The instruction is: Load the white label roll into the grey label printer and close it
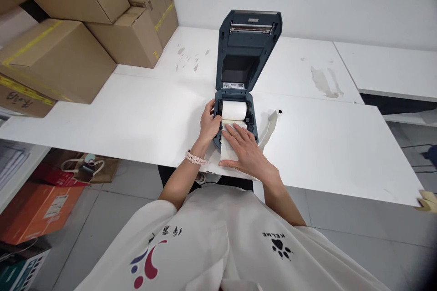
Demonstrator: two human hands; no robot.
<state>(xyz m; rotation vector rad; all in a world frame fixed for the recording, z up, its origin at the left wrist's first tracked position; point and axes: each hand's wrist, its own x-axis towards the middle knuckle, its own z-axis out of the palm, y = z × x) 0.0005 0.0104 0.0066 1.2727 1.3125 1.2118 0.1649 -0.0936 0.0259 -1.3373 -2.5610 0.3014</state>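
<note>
A dark blue label printer [246, 50] stands on the white table [136, 118] with its lid swung up. Inside its bay lies a white paper roll [234, 110], and a strip of paper [228, 149] runs out over the front toward me. My left hand [209, 123] rests against the printer's left side by the roll, fingers curled on the casing. Over the front of the printer, my right hand [243, 148] lies flat, fingers stretched out, pressing on the paper strip. A pink watch sits on my left wrist.
Stacked cardboard boxes [68, 22] fill the table's far left. An empty cardboard roll core [273, 120] lies just right of the printer. A second white table [389, 70] stands at the far right. Orange boxes [37, 211] and a bag sit on the floor at left.
</note>
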